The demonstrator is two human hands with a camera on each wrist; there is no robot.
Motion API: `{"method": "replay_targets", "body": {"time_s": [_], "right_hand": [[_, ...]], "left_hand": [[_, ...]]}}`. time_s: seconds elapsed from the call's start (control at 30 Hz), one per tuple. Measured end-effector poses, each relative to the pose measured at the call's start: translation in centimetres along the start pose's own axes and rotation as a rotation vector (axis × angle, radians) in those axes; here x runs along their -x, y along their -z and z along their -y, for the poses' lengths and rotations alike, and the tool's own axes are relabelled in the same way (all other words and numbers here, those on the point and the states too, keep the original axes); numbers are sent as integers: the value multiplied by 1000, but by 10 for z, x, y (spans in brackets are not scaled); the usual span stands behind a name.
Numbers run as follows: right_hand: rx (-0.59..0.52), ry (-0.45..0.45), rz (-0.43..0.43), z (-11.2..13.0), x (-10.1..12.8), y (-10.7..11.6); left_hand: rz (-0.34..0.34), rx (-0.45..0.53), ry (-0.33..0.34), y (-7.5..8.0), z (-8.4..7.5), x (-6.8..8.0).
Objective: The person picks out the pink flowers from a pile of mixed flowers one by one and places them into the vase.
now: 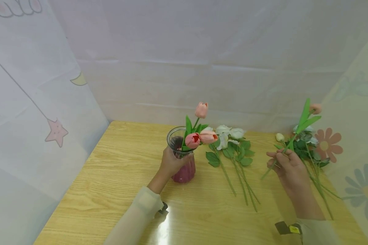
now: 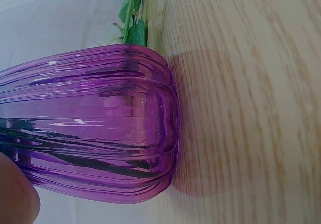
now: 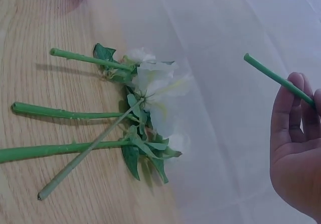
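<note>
Ok, my L hand grips purple glass vase, upright on tbl, 3 pink tulips in it; my R hand pinches another pink tulip, well R of vase.

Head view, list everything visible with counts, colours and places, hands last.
Wood-grain table: one, yellowish, across the bottom.
Ribbed glass vase: one, purple, on the table.
Smooth-petalled tulips: three, pink, in the vase.
Single loose tulip: one, pink, held at right.
Green-stemmed flowers: several overlapping, white, right of the vase.
Leafy flower bunch: one, green and whitish, far right.
Closed bud: one, cream, at the bunch's left.
Cloth-like backdrop: count unclear, pale, around the table.
Printed shapes: several, mixed colours, on the backdrop.
Small devices: two, dark, one per wrist.
Left hand: one, cream-sleeved, gripping the vase.
Right hand: one, cream-sleeved, pinching the loose tulip.
</note>
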State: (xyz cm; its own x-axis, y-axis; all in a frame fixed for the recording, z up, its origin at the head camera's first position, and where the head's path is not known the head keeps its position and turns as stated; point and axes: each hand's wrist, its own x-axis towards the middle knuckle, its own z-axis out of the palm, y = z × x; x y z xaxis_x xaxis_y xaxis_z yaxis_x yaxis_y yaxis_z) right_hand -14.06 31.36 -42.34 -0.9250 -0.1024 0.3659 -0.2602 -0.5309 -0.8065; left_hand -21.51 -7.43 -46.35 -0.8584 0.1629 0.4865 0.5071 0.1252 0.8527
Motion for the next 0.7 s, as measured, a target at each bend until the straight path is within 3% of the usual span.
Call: {"method": "replay_targets", "body": {"time_s": [0.47, 0.7], "right_hand": [[15, 54, 20, 1, -4, -23], [6, 104, 67, 0, -8, -38]], "left_hand": [[10, 8, -17, 1, 3, -1], [10, 14, 16, 0, 0, -1]]}}
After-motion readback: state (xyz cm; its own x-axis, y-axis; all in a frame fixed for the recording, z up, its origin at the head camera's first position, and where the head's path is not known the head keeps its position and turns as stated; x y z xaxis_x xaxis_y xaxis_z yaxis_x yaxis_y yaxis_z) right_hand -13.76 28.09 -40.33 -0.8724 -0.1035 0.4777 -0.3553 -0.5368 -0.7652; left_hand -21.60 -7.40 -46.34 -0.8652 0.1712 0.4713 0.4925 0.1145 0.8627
